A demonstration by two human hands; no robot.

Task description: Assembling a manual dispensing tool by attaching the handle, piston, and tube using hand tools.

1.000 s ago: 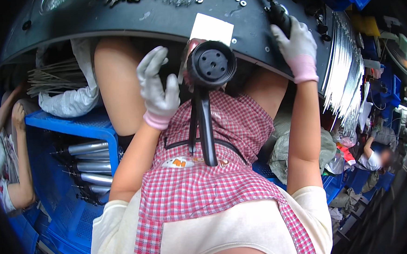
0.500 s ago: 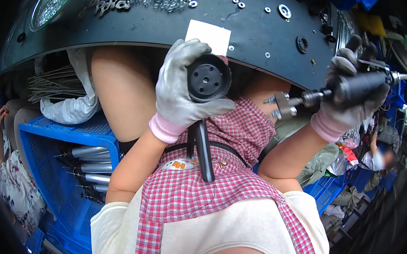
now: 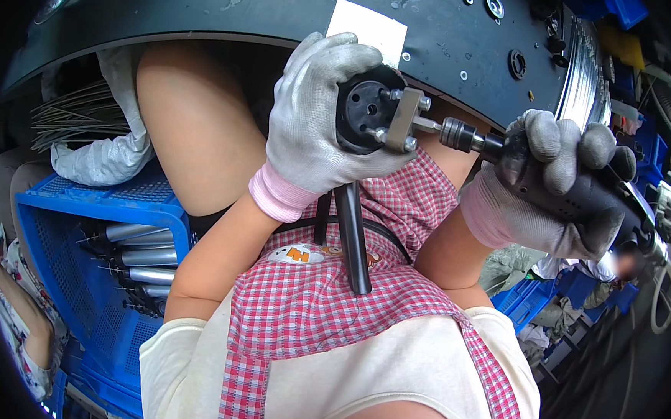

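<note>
- The right hand (image 3: pixel 553 188), fingers wrapped round the power driver (image 3: pixel 557 184), is now pressing its tip onto the black round part (image 3: pixel 368 108), having closed in.
- The left hand (image 3: pixel 319 122) is still gripping that part, fingers curled.
- The blue crate (image 3: pixel 67 218) at nine o'clock is holding metal cylinders (image 3: pixel 142 256).

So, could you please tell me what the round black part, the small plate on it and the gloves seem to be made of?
The round black part in the left hand looks like matte moulded plastic, possibly coated metal. The small plate looks like bare grey metal with a dull sheen. The gloves look like knitted grey fabric with pink cuffs; the right hand wears one too.
</note>
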